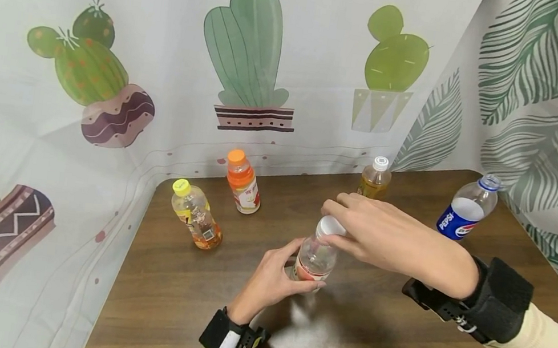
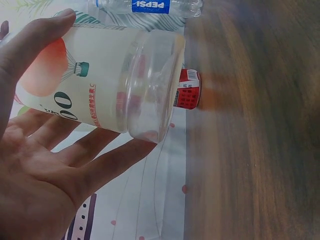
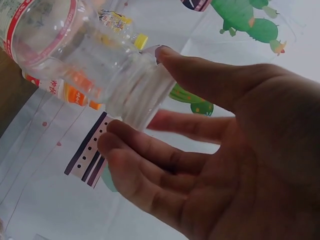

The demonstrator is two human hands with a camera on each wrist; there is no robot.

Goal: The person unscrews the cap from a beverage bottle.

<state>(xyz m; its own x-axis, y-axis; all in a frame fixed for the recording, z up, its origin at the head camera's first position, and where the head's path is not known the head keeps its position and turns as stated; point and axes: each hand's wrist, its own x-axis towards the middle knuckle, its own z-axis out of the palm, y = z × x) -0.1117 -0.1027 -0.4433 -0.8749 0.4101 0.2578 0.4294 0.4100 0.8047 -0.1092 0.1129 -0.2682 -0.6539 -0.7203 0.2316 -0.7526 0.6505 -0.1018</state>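
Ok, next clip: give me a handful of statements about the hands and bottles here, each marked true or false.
1. The left hand grips the body of the clear bottle. True.
2. The right hand rests flat on the table, away from any bottle. False: its fingers pinch the white cap of the clear bottle.
3. The Pepsi bottle stands at the right of the table. True.
4. The orange-capped bottle lies on its side. False: it stands upright near the curtain.
5. Besides the held bottle, four bottles are on the table. True: the other two are the yellow-capped bottle and the white-capped amber bottle.
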